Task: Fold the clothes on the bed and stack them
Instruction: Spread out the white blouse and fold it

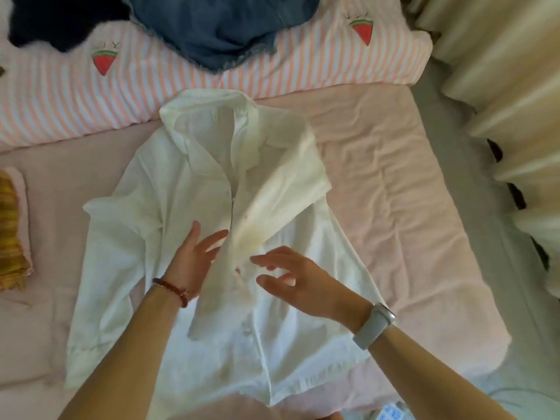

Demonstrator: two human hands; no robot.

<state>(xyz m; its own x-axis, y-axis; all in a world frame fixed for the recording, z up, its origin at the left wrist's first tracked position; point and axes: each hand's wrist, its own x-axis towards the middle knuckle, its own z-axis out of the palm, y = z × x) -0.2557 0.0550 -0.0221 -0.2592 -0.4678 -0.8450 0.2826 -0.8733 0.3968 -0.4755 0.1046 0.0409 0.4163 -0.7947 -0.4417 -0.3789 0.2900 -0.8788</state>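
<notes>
A white button-up shirt (157,225) lies front-up on the pink bed sheet (394,177), collar toward the far side. Its right sleeve (285,189) is folded diagonally across the chest, its cuff end near the button line. My left hand (194,259), with a bead bracelet at the wrist, hovers over the shirt's middle with fingers spread and holds nothing. My right hand (291,277), a watch on its wrist, is just right of it, fingers loosely spread above the sleeve's end. The left sleeve lies along the shirt's left side.
A pink-striped quilt (60,98) with watermelon prints runs along the far side. Blue denim clothing (218,28) and a dark garment (60,22) lie on it. A folded yellow-striped item (10,234) sits at the left edge. Cream curtains (515,116) hang at the right.
</notes>
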